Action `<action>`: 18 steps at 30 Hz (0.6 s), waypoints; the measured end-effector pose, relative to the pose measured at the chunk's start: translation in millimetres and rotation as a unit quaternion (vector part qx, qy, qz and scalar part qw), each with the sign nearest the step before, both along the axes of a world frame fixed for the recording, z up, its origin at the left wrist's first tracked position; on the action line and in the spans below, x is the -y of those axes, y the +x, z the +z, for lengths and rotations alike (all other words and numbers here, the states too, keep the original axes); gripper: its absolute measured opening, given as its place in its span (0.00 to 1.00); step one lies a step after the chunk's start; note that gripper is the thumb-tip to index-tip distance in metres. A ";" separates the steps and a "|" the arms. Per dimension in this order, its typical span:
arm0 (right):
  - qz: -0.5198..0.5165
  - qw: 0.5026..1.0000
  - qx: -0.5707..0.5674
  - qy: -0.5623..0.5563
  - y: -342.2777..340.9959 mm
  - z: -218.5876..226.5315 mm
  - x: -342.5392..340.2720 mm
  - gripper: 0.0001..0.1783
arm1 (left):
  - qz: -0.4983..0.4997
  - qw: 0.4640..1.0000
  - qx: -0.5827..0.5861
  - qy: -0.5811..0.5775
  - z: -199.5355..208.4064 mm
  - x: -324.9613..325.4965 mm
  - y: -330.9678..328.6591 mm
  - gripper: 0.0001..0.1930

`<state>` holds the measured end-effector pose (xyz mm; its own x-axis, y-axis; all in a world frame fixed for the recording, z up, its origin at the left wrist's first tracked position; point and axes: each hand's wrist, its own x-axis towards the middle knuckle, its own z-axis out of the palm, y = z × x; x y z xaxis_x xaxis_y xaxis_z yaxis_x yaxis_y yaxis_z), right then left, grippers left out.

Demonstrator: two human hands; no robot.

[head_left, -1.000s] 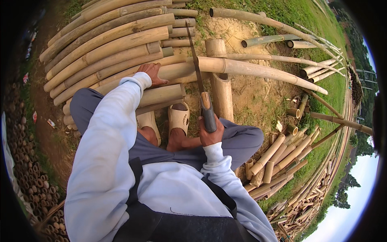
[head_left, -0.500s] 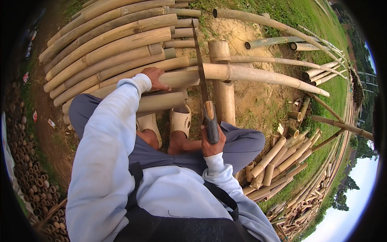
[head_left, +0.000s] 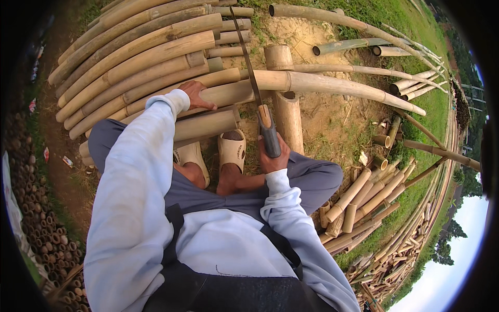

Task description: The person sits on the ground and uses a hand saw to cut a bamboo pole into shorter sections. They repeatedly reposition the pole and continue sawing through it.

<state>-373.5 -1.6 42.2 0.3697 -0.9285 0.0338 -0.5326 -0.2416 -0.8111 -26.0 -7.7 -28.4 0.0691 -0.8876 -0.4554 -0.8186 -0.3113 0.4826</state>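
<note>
My right hand (head_left: 274, 155) is wrapped round the dark grip of a handsaw (head_left: 268, 132). Its long, narrow blade points away from me and crosses a thick bamboo pole (head_left: 332, 86); how deep it sits I cannot tell. Left of the blade, my left hand (head_left: 197, 95) clasps the near bamboo length (head_left: 228, 93) from above, fingers partly hidden. Just right of the blade, the pole rests across a stout bamboo support (head_left: 288, 125). Another cut bamboo piece (head_left: 205, 126) lies closer to my sandalled feet.
Several long bamboo lengths (head_left: 140, 62) lie side by side at the left. Short bamboo offcuts (head_left: 358, 200) are heaped beside my right knee. Further poles (head_left: 353, 46) stretch over the grass at the far right. Stacked bamboo ends (head_left: 41, 223) show at the lower left.
My right hand has pushed the saw forward, away from me, and its tip has shifted slightly left. My left hand stays on the bamboo.
</note>
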 end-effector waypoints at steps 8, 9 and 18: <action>-0.015 1.000 0.010 0.011 -19.2 9.3 -22.2 0.08 | -0.013 0.996 -0.073 0.046 10.4 1.8 0.9 0.40; -0.021 0.999 0.012 0.023 -6.9 -5.8 -8.7 0.08 | -0.006 0.997 -0.077 0.022 0.7 -1.9 1.6 0.40; 0.000 1.000 -0.016 0.015 -45.9 31.0 -43.0 0.09 | 0.048 0.998 0.023 -0.043 56.0 -0.9 38.4 0.45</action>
